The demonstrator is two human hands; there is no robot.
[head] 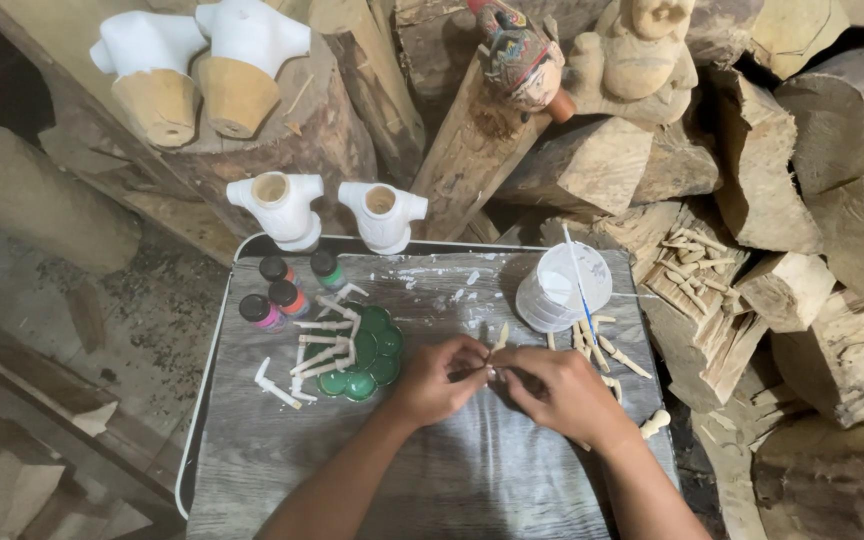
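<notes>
I see both hands meet over the middle of the small grey table (372, 480). The left hand (434, 380) and the right hand (557, 392) pinch together one small pale wooden piece (493, 374), which sits between the fingertips of both. The fingers of each hand are closed on it, so the grip is a fine pinch, not a full fist. The piece is mostly hidden by the fingers; I cannot tell its exact shape.

Just left of the left hand lies a green palette (367, 362) with round wells. Across it rest several white painted sticks (324, 345), and one more white stick (277, 387) lies on the table at its left. On the far left part of the table stand four small paint bottles (274, 290) with dark caps.

To the far right of the hands stands a white plastic cup (562, 287) with a thin brush (581, 280) leaning in it. Near the cup, just beyond the right hand, lie some unpainted wooden sticks (602, 345).

At the far edge of the table stand two white puppet torsos (332, 208), each with a round hole on top. Behind them, on a stump, lie two more torsos (197, 70) with bare wood bases. Rough wooden blocks (802, 200) fill the right side, and a painted puppet head (517, 55) leans there.
</notes>
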